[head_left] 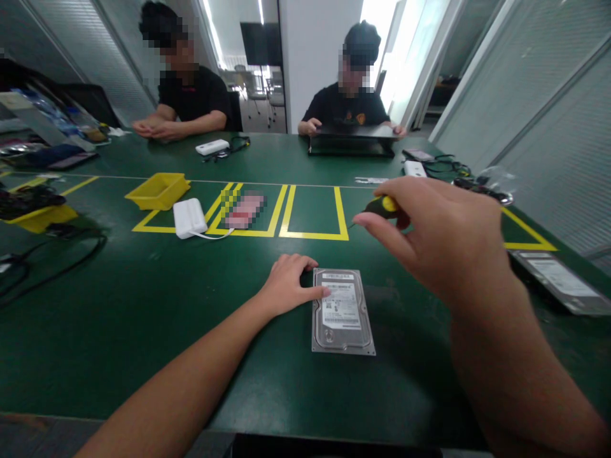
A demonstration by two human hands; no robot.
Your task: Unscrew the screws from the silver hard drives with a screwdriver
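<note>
A silver hard drive (340, 312) with a white label lies flat on the green table in front of me. My left hand (289, 283) grips its upper left edge, thumb on the label and fingers along the side. Raised above the table to the right of the drive, my right hand (429, 222) is closed around a screwdriver (382, 206) with a black and yellow handle. Its thin tip points left and is apart from the drive. Most of the handle is hidden inside my fingers.
Another hard drive (558, 280) lies at the right. A yellow bin (160, 191) stands left of centre, near a white power bank (189, 218) cabled to a blurred phone (245, 210). Cables (57, 267) spread at far left. Across the table sit two people, one holding a black panel (351, 141).
</note>
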